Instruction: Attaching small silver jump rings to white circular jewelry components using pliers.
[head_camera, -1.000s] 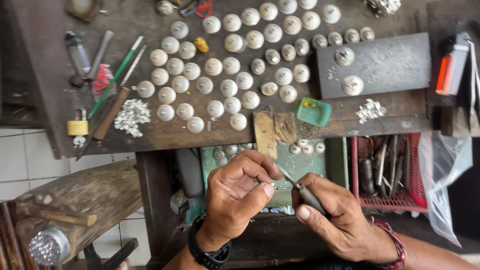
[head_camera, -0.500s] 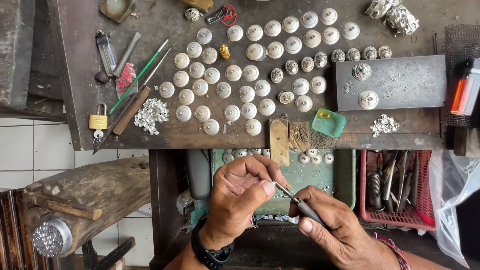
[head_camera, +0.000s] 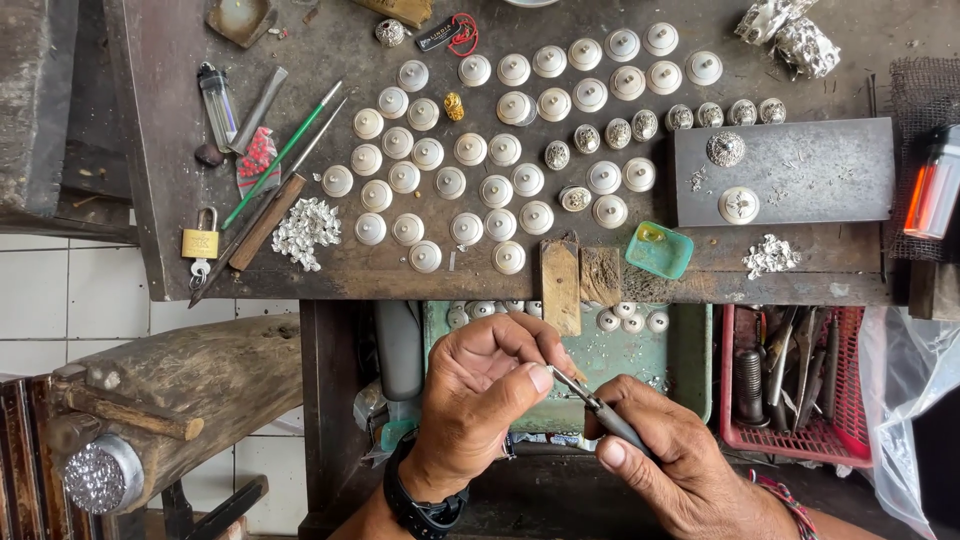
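Observation:
My left hand (head_camera: 487, 395), with a black watch on its wrist, has its fingers pinched shut around something small that is hidden between the fingertips. My right hand (head_camera: 672, 455) grips thin metal tweezers (head_camera: 585, 397) whose tip meets the left fingertips. Both hands hover below the front edge of a worn workbench (head_camera: 330, 60), over a green tray (head_camera: 690, 350) in an open drawer. On the bench lie several rows of round silver button-like pieces (head_camera: 505, 150).
A grey steel block (head_camera: 800, 170) with two silver pieces sits at the right, beside an orange lighter (head_camera: 925, 185). A small teal dish (head_camera: 658, 250), silver scraps (head_camera: 305, 230), a brass padlock (head_camera: 200, 243) and hand tools (head_camera: 265, 195) lie on the bench. A red basket (head_camera: 735, 435) holds tools.
The view has shifted, so the bench and pieces sit further right and lower in frame. My hands keep the same pinch and tweezer grip, close together.

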